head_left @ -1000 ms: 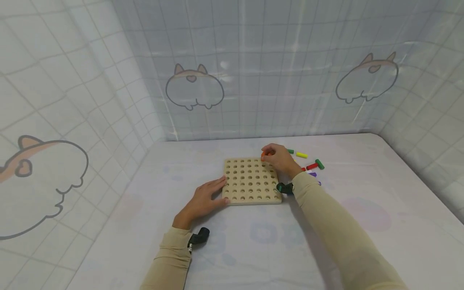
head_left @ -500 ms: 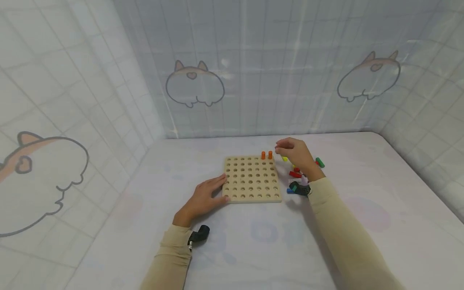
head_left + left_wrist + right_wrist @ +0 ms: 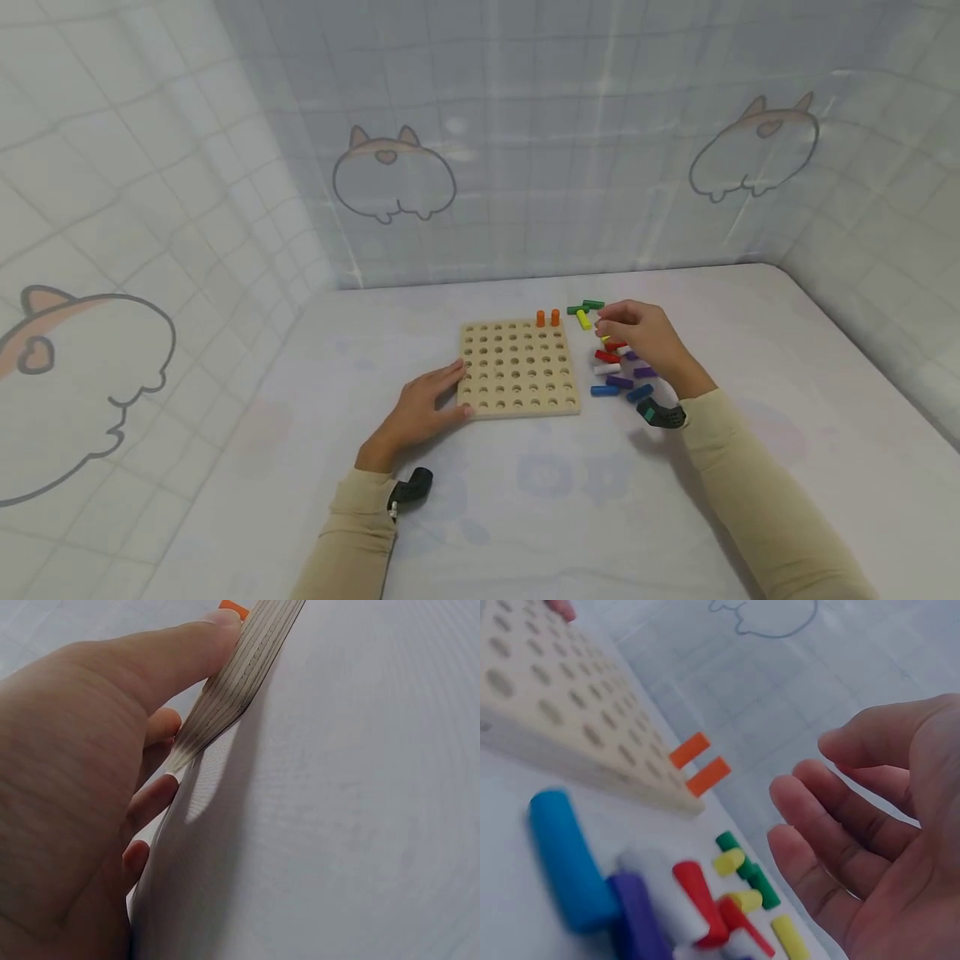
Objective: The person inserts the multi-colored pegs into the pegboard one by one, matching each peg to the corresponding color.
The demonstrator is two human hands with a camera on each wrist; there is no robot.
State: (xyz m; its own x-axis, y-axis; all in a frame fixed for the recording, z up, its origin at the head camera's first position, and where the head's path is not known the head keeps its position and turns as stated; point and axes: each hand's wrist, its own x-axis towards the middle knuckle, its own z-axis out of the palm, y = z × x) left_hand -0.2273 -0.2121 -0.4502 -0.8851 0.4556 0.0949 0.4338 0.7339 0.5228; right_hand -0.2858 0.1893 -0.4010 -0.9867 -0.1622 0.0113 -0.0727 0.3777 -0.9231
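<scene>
Pale wood forms the square board [image 3: 522, 367] at the centre of the head view, drilled with rows of round holes; two orange pegs [image 3: 555, 317] stand upright in its top row, at the upper-right corner. The left hand [image 3: 423, 408], fingers loosely extended, touches its left edge. The right hand [image 3: 647, 337], relaxed and holding nothing, hovers by smooth coloured cylinders [image 3: 619, 382] lying right of centre.
</scene>
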